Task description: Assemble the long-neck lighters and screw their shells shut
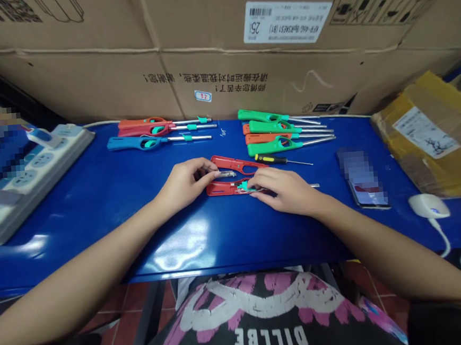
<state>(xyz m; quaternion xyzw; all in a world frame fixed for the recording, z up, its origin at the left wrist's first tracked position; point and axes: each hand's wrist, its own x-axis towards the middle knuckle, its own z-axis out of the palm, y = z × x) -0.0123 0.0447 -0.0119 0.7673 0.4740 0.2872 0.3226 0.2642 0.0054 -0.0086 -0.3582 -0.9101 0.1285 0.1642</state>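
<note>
A red lighter lies opened in two halves in the middle of the blue table (97, 204). One empty red shell half (240, 165) lies just behind the other half (224, 188), which holds the inner parts. My left hand (187, 181) pinches a small clear tube-like part over the lower half. My right hand (283, 188) rests closed on the green trigger and thin wires at that half's right end. A metal nozzle tip sticks out past my right hand.
A black-and-yellow screwdriver (281, 159) lies behind my right hand. Behind it sit a pile of green and orange lighters (279, 131) and a group of red and blue lighters (151, 133). Power strip (26, 172) left, phone (362, 178), mouse (428, 206) and parcel (431, 135) right. Cardboard boxes (220, 45) behind.
</note>
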